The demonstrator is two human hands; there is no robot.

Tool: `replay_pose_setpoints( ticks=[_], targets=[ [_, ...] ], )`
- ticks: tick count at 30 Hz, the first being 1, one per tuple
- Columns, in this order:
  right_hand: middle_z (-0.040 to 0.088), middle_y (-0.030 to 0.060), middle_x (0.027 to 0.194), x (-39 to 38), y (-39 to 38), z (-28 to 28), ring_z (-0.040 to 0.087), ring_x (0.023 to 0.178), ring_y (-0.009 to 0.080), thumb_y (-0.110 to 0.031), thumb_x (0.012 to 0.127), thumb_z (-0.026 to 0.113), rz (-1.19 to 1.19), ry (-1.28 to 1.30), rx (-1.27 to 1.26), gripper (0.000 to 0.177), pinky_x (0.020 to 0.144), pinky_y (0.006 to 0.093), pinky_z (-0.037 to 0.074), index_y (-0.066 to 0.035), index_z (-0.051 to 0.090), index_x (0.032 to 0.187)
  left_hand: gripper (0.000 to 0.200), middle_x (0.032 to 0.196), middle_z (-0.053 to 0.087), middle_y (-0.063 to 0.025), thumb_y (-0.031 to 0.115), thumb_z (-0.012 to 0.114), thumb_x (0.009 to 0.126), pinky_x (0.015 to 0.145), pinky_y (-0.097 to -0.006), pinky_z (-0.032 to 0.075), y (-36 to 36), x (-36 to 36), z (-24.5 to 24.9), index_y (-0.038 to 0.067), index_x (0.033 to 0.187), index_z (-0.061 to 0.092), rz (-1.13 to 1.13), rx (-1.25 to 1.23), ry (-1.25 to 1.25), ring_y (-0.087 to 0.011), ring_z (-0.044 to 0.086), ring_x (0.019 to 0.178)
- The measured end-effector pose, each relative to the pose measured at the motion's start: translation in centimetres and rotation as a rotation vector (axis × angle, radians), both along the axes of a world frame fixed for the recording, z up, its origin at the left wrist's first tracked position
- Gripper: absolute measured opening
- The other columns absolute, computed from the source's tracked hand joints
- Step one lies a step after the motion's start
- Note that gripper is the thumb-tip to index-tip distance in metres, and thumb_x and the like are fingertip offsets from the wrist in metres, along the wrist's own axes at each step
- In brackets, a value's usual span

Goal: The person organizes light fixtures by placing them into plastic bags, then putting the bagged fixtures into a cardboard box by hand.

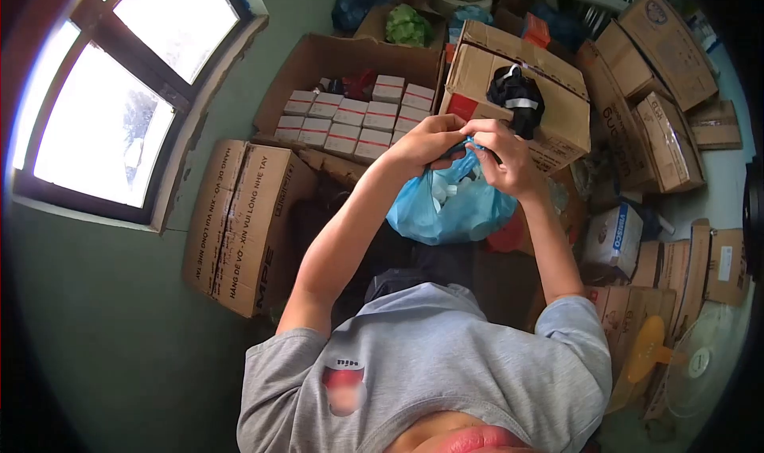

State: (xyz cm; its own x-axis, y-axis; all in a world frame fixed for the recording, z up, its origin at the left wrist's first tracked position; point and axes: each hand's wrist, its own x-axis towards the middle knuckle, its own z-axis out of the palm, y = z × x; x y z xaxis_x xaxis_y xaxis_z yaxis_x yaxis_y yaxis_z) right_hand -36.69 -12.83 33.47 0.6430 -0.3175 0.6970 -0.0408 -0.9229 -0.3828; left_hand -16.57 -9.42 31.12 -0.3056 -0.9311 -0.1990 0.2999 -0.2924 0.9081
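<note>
A thin blue plastic bag [469, 210] hangs in front of my body, with several small white pieces [446, 190] showing in its opening and through its side. My left hand [430, 141] pinches the gathered top edge of the bag. Close beside it, my right hand [503, 154] has its fingers curled on the same edge, near a twisted blue bit between both hands. What exactly the fingertips do there is partly hidden. Beyond my hands stands a closed cardboard box [557, 107] with a black and white cloth-like item [517, 101] on top.
An open carton [278, 83] holds several white boxes with red stripes [346, 126]. A printed carton [239, 222] stands by the wall at left, below a window [103, 126]. Stacked cartons [668, 134] line the right side, with a fan [700, 361] lower down. A green bag [408, 25] lies behind.
</note>
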Motion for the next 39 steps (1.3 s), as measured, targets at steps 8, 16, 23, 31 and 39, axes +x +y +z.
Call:
replay_pose_setpoints(
  ticks=[8,16,23,31,39],
  targets=[
    [0.072,0.0121,0.113,-1.5,0.5,-1.8,0.074,0.089,0.0281,0.008,0.092,0.069,-0.112,-0.135,-0.004,0.021,0.070,0.0371,0.059,-0.003,0.059,0.108,0.039,0.097,0.068,-0.0073,0.028,0.072,0.099,0.074,-0.0282,0.053,-3.4,0.2,-3.6,-0.004,0.120,0.064,-0.167,-0.146,-0.107,-0.0137,0.065,0.089],
    [0.067,0.0087,0.101,-0.5,0.8,-5.0,0.071,0.084,0.0286,0.004,0.095,0.067,-0.068,-0.011,0.163,0.020,0.068,0.0384,0.057,-0.005,0.059,0.111,0.058,0.117,0.078,-0.0090,0.058,0.073,0.091,0.069,-0.0257,0.054,-5.7,2.4,-8.1,0.009,0.122,0.072,-0.770,0.081,-0.218,-0.0122,0.065,0.087],
    [0.064,0.0109,0.101,0.0,0.7,-3.9,0.067,0.089,0.0266,0.004,0.096,0.066,0.083,-0.084,0.244,0.017,0.078,0.0359,0.055,-0.003,0.057,0.109,0.099,0.131,0.073,-0.0145,0.082,0.070,0.078,0.064,-0.0240,0.051,-7.1,2.4,-10.0,0.001,0.135,0.067,-0.872,0.030,-0.113,-0.0105,0.063,0.074],
    [0.062,0.0128,0.101,-0.1,0.2,-4.1,0.064,0.088,0.0293,0.005,0.098,0.064,0.009,-0.062,0.205,0.012,0.082,0.0346,0.053,-0.001,0.056,0.106,0.071,0.131,0.072,-0.0213,0.066,0.057,0.096,0.082,-0.0314,0.061,-5.9,2.2,-10.1,0.006,0.134,0.062,-0.711,0.018,0.059,-0.0220,0.073,0.086],
    [0.063,0.0002,0.086,-2.7,-1.7,-5.7,0.054,0.074,0.0055,-0.016,0.106,0.067,-0.112,-0.110,0.842,0.014,0.063,0.0252,0.044,-0.008,0.055,0.107,0.041,0.101,0.072,-0.0111,0.040,0.066,0.099,0.080,-0.0301,0.057,-2.8,4.3,-6.1,0.003,0.117,0.066,-0.040,-0.263,-0.035,-0.0169,0.071,0.089]
  ],
)
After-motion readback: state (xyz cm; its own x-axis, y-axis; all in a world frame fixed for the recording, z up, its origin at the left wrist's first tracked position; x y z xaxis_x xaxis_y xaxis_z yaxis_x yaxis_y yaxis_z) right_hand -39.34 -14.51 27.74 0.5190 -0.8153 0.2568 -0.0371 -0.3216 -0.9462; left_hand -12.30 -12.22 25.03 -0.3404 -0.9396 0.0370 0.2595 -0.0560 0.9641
